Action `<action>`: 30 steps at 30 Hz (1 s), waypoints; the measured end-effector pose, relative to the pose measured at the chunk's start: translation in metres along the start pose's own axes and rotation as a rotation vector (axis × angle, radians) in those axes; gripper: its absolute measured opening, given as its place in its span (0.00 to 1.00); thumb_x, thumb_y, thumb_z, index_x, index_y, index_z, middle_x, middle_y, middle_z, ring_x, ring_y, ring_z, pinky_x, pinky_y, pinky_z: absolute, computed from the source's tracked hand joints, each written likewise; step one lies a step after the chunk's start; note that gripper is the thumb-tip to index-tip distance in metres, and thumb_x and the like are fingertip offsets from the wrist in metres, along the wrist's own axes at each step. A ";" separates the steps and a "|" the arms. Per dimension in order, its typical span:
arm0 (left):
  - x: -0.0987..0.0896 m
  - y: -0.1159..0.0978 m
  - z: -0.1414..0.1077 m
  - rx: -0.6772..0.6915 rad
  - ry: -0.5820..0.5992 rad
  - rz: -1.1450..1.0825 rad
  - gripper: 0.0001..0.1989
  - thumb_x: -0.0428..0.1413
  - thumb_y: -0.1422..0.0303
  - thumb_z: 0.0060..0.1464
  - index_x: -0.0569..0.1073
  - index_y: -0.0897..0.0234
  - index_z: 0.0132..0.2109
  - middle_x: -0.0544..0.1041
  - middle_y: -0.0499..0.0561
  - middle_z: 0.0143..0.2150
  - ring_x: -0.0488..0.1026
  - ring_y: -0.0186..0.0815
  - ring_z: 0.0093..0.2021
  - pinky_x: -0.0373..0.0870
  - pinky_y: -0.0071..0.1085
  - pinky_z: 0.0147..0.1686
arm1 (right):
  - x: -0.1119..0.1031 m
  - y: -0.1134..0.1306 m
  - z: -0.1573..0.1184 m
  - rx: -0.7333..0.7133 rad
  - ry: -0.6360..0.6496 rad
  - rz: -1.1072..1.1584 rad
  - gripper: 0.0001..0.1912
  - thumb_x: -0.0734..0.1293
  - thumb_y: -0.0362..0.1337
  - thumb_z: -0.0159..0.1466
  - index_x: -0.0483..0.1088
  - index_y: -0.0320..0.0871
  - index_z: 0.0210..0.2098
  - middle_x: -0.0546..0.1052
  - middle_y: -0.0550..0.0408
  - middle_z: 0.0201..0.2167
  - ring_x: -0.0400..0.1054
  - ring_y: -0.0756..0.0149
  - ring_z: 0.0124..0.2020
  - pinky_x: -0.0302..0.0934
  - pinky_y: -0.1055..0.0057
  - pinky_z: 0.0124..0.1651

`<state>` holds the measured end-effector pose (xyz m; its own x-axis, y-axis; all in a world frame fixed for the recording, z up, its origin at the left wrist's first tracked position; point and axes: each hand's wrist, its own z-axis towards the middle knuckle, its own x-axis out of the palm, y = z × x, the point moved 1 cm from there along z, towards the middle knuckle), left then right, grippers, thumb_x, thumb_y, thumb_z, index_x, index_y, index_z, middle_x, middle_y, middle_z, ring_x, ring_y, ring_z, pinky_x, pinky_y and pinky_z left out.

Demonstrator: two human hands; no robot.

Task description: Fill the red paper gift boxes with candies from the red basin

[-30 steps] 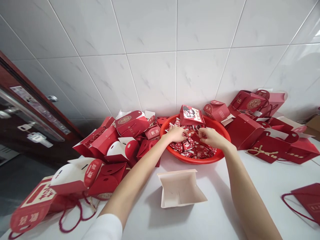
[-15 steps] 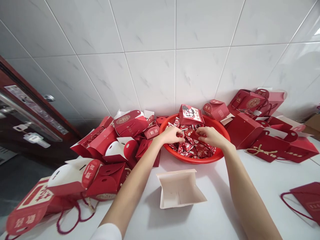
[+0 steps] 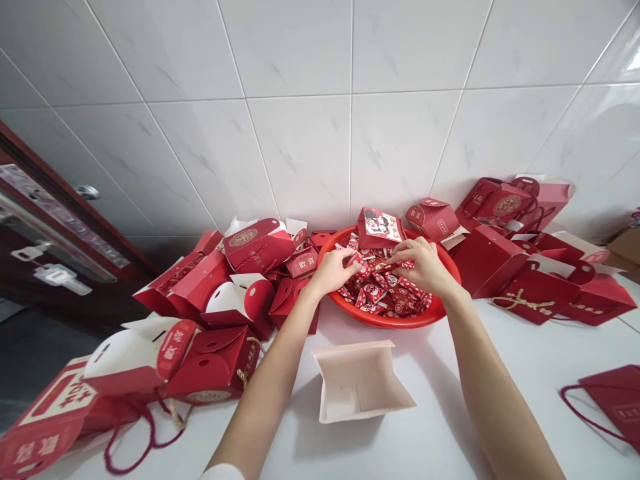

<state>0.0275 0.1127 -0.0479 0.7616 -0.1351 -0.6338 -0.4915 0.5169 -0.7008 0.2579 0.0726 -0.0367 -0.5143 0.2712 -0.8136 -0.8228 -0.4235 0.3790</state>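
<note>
Over the red plastic basket (image 3: pixel 395 322), both my hands are at a heap of red-and-white wrapped candies (image 3: pixel 380 293). My left hand (image 3: pixel 334 271), at the basket's left side, pinches a red candy packet (image 3: pixel 361 263) between thumb and fingers. Opposite it, my right hand (image 3: pixel 423 264) has its fingers curled and pinched at the candies; its fingertips partly hide what they hold. A small red box with a printed couple (image 3: pixel 382 225) rests on the basket's back edge. In front of the basket an open box with a pale inside (image 3: pixel 357 383) stands on the white table (image 3: pixel 425 440).
Red gift boxes (image 3: pixel 260 247) crowd the left side, some with rope handles (image 3: pixel 145 443). More red boxes (image 3: pixel 500 263) stand at the right, and one red bag (image 3: pixel 615 403) lies nearer. A tiled wall (image 3: pixel 305 153) rises behind; a door with keys (image 3: pixel 63 279) is at left.
Both hands have lifted slightly from the candy heap, and the packet at my left fingers shows more clearly. The view has shifted a little. The open box stays in place.
</note>
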 end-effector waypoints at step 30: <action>0.000 -0.011 -0.003 0.062 0.001 -0.391 0.21 0.62 0.49 0.53 0.75 0.64 0.31 0.75 0.49 0.32 0.70 0.38 0.38 0.67 0.33 0.44 | -0.004 0.040 0.000 0.329 -0.020 0.877 0.20 0.76 0.55 0.56 0.76 0.43 0.33 0.79 0.53 0.31 0.74 0.60 0.36 0.71 0.63 0.42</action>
<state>0.0311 0.1042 -0.0411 0.8858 -0.3327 -0.3235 -0.1383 0.4761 -0.8684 0.2270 0.0547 -0.0178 -0.9850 -0.0134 -0.1718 -0.1647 -0.2189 0.9617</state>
